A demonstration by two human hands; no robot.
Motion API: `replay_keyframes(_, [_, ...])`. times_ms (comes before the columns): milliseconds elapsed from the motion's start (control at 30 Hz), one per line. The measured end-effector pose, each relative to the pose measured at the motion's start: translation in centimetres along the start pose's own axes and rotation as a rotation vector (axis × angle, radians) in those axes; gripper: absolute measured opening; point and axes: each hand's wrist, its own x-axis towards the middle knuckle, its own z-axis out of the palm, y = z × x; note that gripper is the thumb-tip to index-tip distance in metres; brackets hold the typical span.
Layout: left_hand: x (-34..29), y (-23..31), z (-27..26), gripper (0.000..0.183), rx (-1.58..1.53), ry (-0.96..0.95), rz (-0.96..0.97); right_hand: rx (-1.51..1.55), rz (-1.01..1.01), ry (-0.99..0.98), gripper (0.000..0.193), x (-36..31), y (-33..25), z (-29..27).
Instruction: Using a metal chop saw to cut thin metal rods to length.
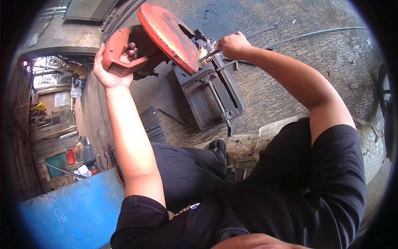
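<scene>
An abrasive cut-off saw with a worn orange guard (166,35) stands on the floor in front of me. Its orange handle (116,50) is in my left hand (114,72), whose fingers curl through the loop. My right hand (234,45) is closed round a thin dark metal rod (210,56), which runs leftward to the lower edge of the guard. Bright sparks (204,52) show where rod and saw meet; the guard hides most of the disc. The grey saw base (199,106) carries a clamp screw (217,99) on the near side.
A bundle of dark rods (153,124) lies left of the base. Long rods (306,35) stretch over the floor at the right. A blue panel (74,211) stands at lower left; a red container (70,155) is beyond it. My shoe (218,149) is near the base.
</scene>
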Motion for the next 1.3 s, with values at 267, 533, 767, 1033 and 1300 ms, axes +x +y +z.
replay_keyframes(267, [0.4,0.1,-0.7,0.055,-0.041,0.007,-0.025,-0.008,0.022,-0.016,0.027,-0.4,-0.5,-0.6])
replay_keyframes(533, [0.4,0.1,-0.8,0.054,-0.053,-0.034,-0.036,-0.057,0.013,-0.020,0.024,-0.6,-0.8,-0.8])
replay_keyframes(767, [0.3,0.0,-0.4,0.056,-0.027,-0.027,-0.017,-0.112,-0.007,-0.027,0.025,-0.8,-0.8,-0.8])
replay_keyframes(1033, [0.3,0.0,-0.5,0.056,-0.022,-0.006,-0.012,-0.085,0.014,-0.027,0.024,-0.7,-0.8,-0.5])
replay_keyframes(1300, [0.2,0.0,-0.8,0.055,-0.030,-0.031,-0.040,-0.160,-0.016,-0.050,0.028,-1.0,2.8,-1.0])
